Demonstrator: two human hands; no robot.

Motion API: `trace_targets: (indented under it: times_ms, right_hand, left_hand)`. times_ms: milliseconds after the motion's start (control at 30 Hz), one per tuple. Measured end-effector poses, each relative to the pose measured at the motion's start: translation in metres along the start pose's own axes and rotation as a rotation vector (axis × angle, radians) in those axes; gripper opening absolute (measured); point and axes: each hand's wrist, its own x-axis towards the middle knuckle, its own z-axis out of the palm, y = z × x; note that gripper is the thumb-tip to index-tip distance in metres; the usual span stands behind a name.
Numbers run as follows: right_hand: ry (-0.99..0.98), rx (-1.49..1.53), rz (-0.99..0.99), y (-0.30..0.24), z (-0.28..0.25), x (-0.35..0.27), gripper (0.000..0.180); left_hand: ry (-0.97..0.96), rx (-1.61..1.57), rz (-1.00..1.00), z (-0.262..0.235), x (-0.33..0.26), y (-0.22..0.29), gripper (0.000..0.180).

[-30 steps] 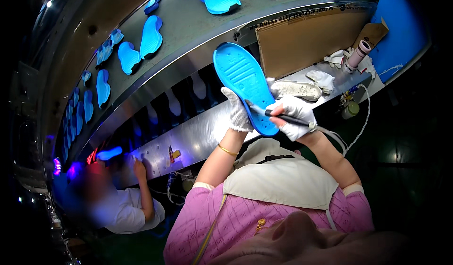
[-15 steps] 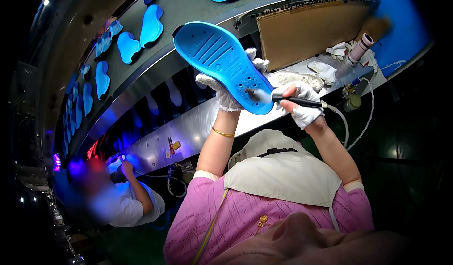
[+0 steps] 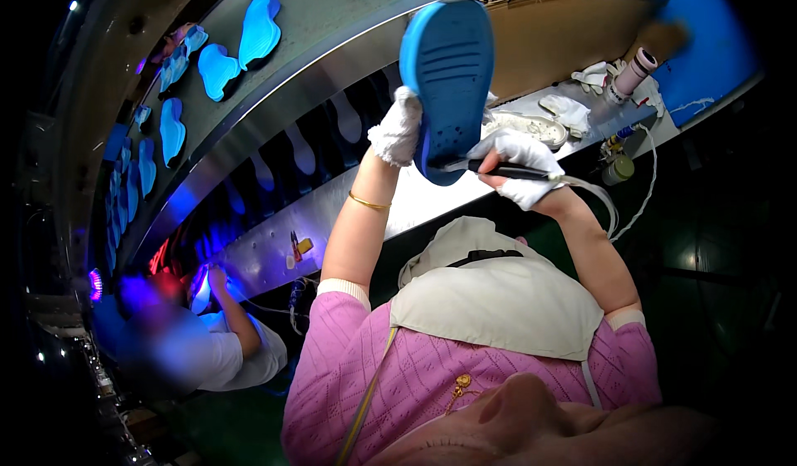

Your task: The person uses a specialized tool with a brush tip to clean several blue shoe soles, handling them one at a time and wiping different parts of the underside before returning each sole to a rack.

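My left hand point(image 3: 396, 127), in a white glove, grips a blue shoe sole point(image 3: 448, 76) by its left edge and holds it up in front of me with the ridged tread facing me. My right hand point(image 3: 516, 165), also gloved, is closed on a dark pen-like tool point(image 3: 498, 169) whose tip touches the sole's lower end. A white cable point(image 3: 613, 208) runs from the tool toward the bench.
A grey conveyor point(image 3: 332, 26) carries several blue soles point(image 3: 257, 30) past me. The bench point(image 3: 581, 113) holds a shallow dish, white cloths, a pink-capped roll point(image 3: 635, 71) and a small jar point(image 3: 618, 169). Another person point(image 3: 199, 333) works at my left under violet light.
My left hand has turned the sole from lying slanted to the left into a nearly upright position. My right hand kept the tool at the sole's lower end.
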Motion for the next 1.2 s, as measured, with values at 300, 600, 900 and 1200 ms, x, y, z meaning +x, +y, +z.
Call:
trace_targets:
  times_ms: [300,600,900,1200]
  right_hand:
    - [-0.122,0.156,0.147,0.009,-0.012,0.008,0.011]
    - [-0.072,0.013,0.155,0.005,-0.019,0.016,0.012]
    - [-0.055,0.028,-0.01,-0.008,-0.041,0.014,0.012]
    - [0.227,0.247,-0.034,0.004,-0.023,0.0,0.017]
  left_hand:
    - [0.202,0.128,-0.233,0.015,0.012,0.011,0.062]
    - [0.318,0.262,-0.379,0.002,0.022,-0.002,0.062]
    - [0.224,-0.02,-0.19,0.004,0.008,0.024,0.078]
    - [0.125,-0.571,-0.151,-0.021,-0.03,-0.026,0.078]
